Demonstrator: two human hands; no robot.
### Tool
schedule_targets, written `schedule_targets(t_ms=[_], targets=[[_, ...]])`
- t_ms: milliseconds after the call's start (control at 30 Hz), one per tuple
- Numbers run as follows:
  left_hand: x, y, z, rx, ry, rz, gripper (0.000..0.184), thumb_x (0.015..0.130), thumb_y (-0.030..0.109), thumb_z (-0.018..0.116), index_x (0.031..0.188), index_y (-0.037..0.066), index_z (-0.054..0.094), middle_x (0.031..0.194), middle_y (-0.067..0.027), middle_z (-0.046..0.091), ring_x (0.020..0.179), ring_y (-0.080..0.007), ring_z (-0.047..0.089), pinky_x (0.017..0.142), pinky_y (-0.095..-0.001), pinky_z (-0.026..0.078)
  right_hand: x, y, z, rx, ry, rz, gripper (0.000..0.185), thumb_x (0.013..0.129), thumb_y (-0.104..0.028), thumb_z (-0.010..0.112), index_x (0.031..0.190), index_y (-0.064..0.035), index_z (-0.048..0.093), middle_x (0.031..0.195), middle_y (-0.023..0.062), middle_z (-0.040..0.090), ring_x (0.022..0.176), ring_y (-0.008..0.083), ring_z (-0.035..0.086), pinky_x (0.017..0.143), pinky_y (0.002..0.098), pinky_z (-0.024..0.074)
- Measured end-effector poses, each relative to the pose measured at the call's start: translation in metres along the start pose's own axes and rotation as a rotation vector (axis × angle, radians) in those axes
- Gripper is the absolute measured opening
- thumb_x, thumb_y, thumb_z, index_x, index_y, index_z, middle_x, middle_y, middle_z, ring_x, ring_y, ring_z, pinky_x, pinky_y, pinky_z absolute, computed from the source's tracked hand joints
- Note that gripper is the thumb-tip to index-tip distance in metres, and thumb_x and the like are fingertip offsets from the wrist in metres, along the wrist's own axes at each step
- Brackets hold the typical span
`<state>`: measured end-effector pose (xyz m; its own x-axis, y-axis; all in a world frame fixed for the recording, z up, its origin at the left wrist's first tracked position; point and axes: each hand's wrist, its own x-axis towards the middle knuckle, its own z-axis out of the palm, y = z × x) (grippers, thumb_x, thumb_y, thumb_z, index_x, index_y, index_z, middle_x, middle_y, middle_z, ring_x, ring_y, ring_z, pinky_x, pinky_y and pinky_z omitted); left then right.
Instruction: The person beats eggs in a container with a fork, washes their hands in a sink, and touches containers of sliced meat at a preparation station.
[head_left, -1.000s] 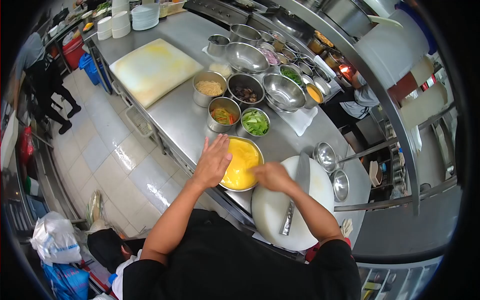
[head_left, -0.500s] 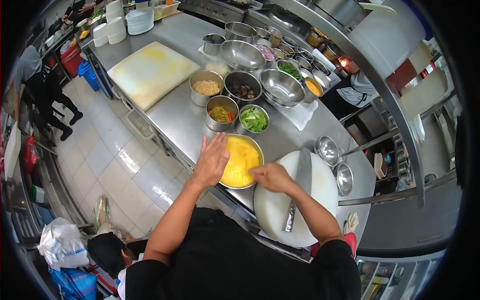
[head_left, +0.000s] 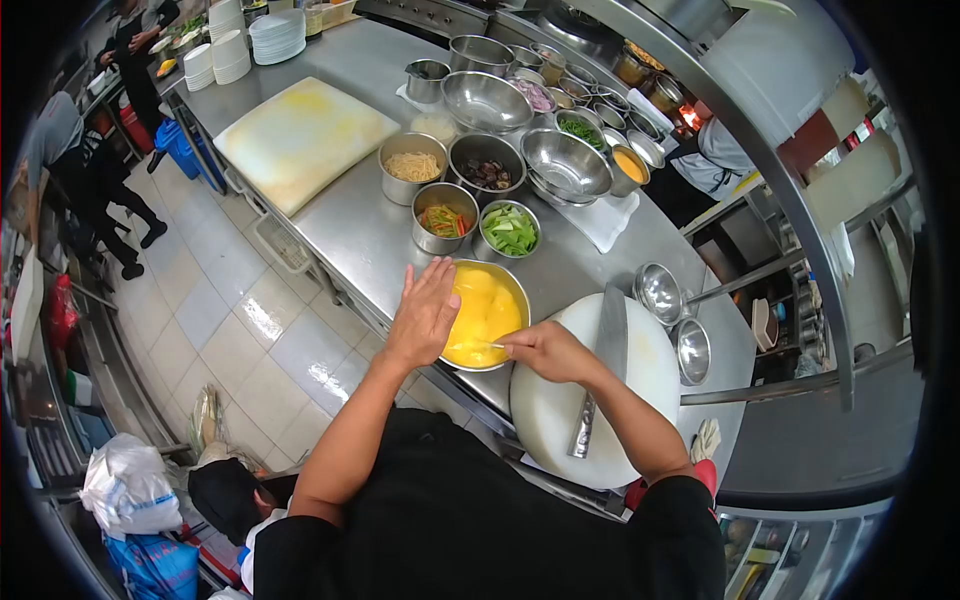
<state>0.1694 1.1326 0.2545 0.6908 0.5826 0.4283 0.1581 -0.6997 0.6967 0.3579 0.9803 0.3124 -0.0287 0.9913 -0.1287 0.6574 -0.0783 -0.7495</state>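
Observation:
A steel bowl of yellow liquid, like beaten egg (head_left: 485, 300), stands at the front edge of the steel counter. My left hand (head_left: 424, 314) lies flat against the bowl's left rim, fingers stretched out. My right hand (head_left: 550, 351) is closed round a thin utensil (head_left: 495, 346) whose far end dips into the liquid. Under my right forearm is a round white chopping board (head_left: 540, 425) with a cleaver (head_left: 612, 335) lying on it. Behind the bowl stand pots of cut green vegetable (head_left: 510, 231), mixed pepper strips (head_left: 443, 221), dark pieces (head_left: 487, 174) and pale shreds (head_left: 413, 166).
A rectangular cutting board (head_left: 300, 140) lies at the back left, near stacked plates (head_left: 278, 38). Empty steel bowls (head_left: 692, 352) stand right of the round board. Other people (head_left: 75, 150) are at the left, top left and right; a capped head (head_left: 225, 500) is at lower left.
The utensil in my right hand now shows clearly, where it was blurred before. My left hand keeps its place at the rim. Another person has come further into view at the top left.

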Motion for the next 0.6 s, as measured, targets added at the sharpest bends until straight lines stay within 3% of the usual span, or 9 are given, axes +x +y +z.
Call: schedule_targets(t_ms=[33, 100, 167, 267, 367, 433, 500, 533, 600], targets=[[0.000, 0.000, 0.000, -0.002, -0.002, 0.000, 0.059, 0.100, 0.039, 0.028, 0.131, -0.009, 0.043, 0.138, -0.0237, 0.042, 0.134, -0.0365, 0.033, 0.112, -0.0519, 0.012, 0.002, -0.011, -0.008, 0.001, 0.000, 0.001, 0.025, 0.090, -0.027, 0.052, 0.105, -0.0171, 0.070, 0.076, 0.0124, 0.067, 0.066, 0.0284, 0.063, 0.062, 0.0376, 0.0489], [-0.002, 0.001, 0.001, -0.012, 0.004, -0.002, 0.059, 0.100, 0.039, 0.028, 0.131, -0.009, 0.043, 0.138, -0.0238, 0.042, 0.134, -0.0365, 0.033, 0.112, -0.0519, 0.012, 0.007, -0.029, -0.025, -0.210, 0.209, 0.456, 0.024, 0.089, -0.024, 0.055, 0.104, -0.0140, 0.070, 0.080, 0.0140, 0.067, 0.071, 0.0286, 0.064, 0.067, 0.0366, 0.0488], [0.000, 0.000, 0.000, -0.012, 0.014, 0.005, 0.059, 0.100, 0.039, 0.028, 0.131, -0.009, 0.043, 0.138, -0.0238, 0.042, 0.134, -0.0365, 0.033, 0.112, -0.0519, 0.012, 0.002, -0.011, -0.010, -0.361, 0.214, 0.344, 0.023, 0.089, -0.024, 0.056, 0.104, -0.0132, 0.070, 0.079, 0.0141, 0.067, 0.069, 0.0283, 0.063, 0.068, 0.0350, 0.0493], [0.000, -0.001, 0.001, 0.001, -0.004, 0.004, 0.060, 0.100, 0.039, 0.028, 0.131, -0.009, 0.043, 0.138, -0.0238, 0.042, 0.134, -0.0364, 0.032, 0.112, -0.0517, 0.012, -0.001, -0.010, -0.002, -0.044, -0.034, 0.066, 0.024, 0.089, -0.021, 0.052, 0.105, -0.0161, 0.070, 0.079, 0.0140, 0.067, 0.069, 0.0290, 0.064, 0.066, 0.0367, 0.0505], [-0.002, 0.001, 0.001, -0.012, 0.013, 0.002, 0.060, 0.100, 0.040, 0.027, 0.130, -0.010, 0.043, 0.138, -0.0239, 0.042, 0.134, -0.0364, 0.032, 0.113, -0.0514, 0.011, 0.004, -0.027, -0.018, -0.309, 0.185, 0.447, 0.023, 0.086, -0.017, 0.055, 0.103, -0.0147, 0.070, 0.090, 0.0139, 0.068, 0.082, 0.0308, 0.065, 0.074, 0.0389, 0.0508], [-0.001, -0.001, 0.001, 0.011, 0.003, 0.012, 0.060, 0.100, 0.040, 0.027, 0.130, -0.010, 0.043, 0.138, -0.0239, 0.042, 0.134, -0.0367, 0.032, 0.113, -0.0512, 0.011, -0.008, -0.016, -0.003, -0.289, -0.011, 0.131, 0.024, 0.086, -0.021, 0.056, 0.104, -0.0176, 0.070, 0.087, 0.0137, 0.068, 0.078, 0.0323, 0.064, 0.073, 0.0408, 0.0508], [0.000, 0.000, 0.001, 0.012, 0.003, 0.011, 0.060, 0.100, 0.040, 0.027, 0.130, -0.010, 0.043, 0.138, -0.0239, 0.042, 0.134, -0.0368, 0.032, 0.113, -0.0511, 0.011, -0.009, -0.004, 0.000, -0.074, 0.060, 0.131, 0.022, 0.086, -0.021, 0.057, 0.104, -0.0167, 0.070, 0.086, 0.0136, 0.068, 0.078, 0.0318, 0.065, 0.073, 0.0393, 0.0507], [-0.001, 0.001, 0.001, 0.009, 0.004, 0.003, 0.060, 0.100, 0.040, 0.027, 0.130, -0.010, 0.044, 0.138, -0.0239, 0.042, 0.134, -0.0369, 0.032, 0.113, -0.0510, 0.011, -0.007, -0.015, -0.004, -0.073, 0.061, 0.137, 0.022, 0.086, -0.021, 0.057, 0.104, -0.0167, 0.070, 0.086, 0.0136, 0.068, 0.078, 0.0318, 0.065, 0.073, 0.0393, 0.0507], [-0.002, 0.003, 0.001, -0.012, 0.006, -0.001, 0.060, 0.100, 0.040, 0.027, 0.130, -0.010, 0.044, 0.138, -0.0239, 0.042, 0.134, -0.0369, 0.032, 0.113, -0.0511, 0.011, 0.002, -0.039, -0.018, -0.382, 0.214, 0.472, 0.021, 0.086, -0.022, 0.060, 0.104, -0.0158, 0.070, 0.085, 0.0138, 0.068, 0.076, 0.0310, 0.065, 0.072, 0.0376, 0.0503]])
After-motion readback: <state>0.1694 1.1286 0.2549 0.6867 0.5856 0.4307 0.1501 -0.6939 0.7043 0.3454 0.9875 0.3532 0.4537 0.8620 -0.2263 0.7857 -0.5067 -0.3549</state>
